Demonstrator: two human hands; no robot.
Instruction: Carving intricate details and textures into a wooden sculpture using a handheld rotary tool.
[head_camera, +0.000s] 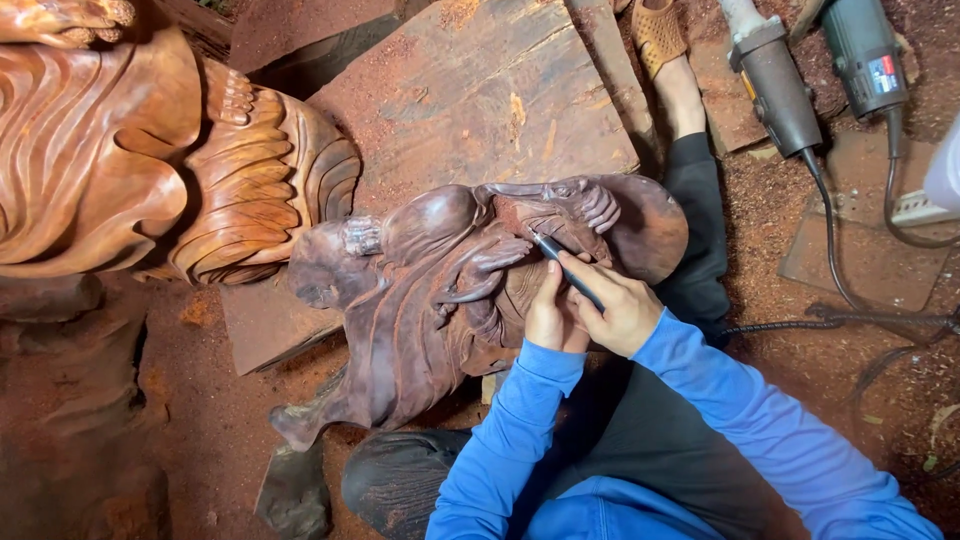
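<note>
Two hands meet over a dark wooden carving, seen from my head camera looking down. My right hand is clamped around a slim carving tool, its dark tip touching the carving's upper middle. My left hand sits just beside the right, touching it, fingers curled and pressed against the wood; I cannot tell whether it grips anything. Both arms wear bright blue sleeves. The dark carving, a figure with flowing folds and a small carved hand, lies tilted across my lap and the floor, right under my hands. Beyond it rests a large rough slab of reddish wood. To the left stands a bigger, lighter reddish-brown carved sculpture with deep wavy grooves. At the upper right, well apart from my hands, two grey power grinders lie on the floor, which is covered in red sawdust, their black cables trailing toward me.
</note>
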